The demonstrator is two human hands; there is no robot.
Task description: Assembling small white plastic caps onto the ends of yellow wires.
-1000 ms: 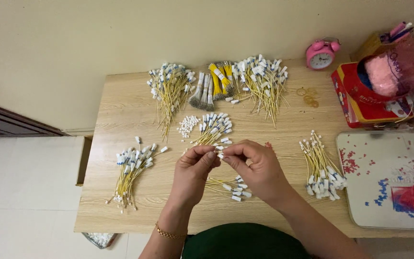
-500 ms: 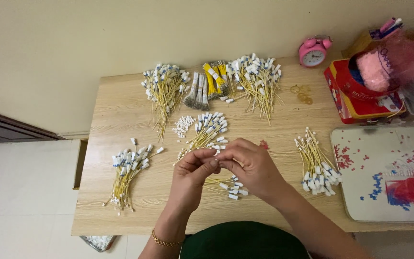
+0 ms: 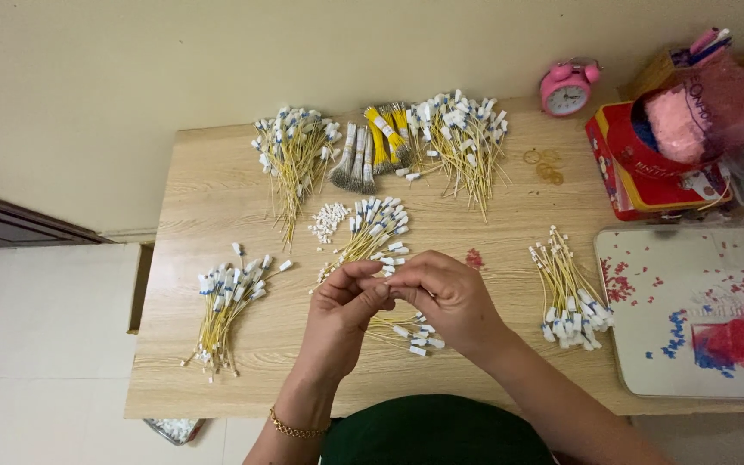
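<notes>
Hands (image 3: 393, 297) barely shifted, together, pinched on a yellow wire (image 3: 389, 325), bundles (image 3: 226, 301) around.

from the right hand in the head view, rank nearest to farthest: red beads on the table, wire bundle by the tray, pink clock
1. Red beads, just above the right hand.
2. Wire bundle, to its right, beside the tray.
3. Pink clock, far back at the wall.

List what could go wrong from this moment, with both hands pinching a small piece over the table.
The piece pinched between the left hand and right hand is tiny and could drop into the wire pile below. The right forearm might also sweep the wire bundle beside it.
</notes>
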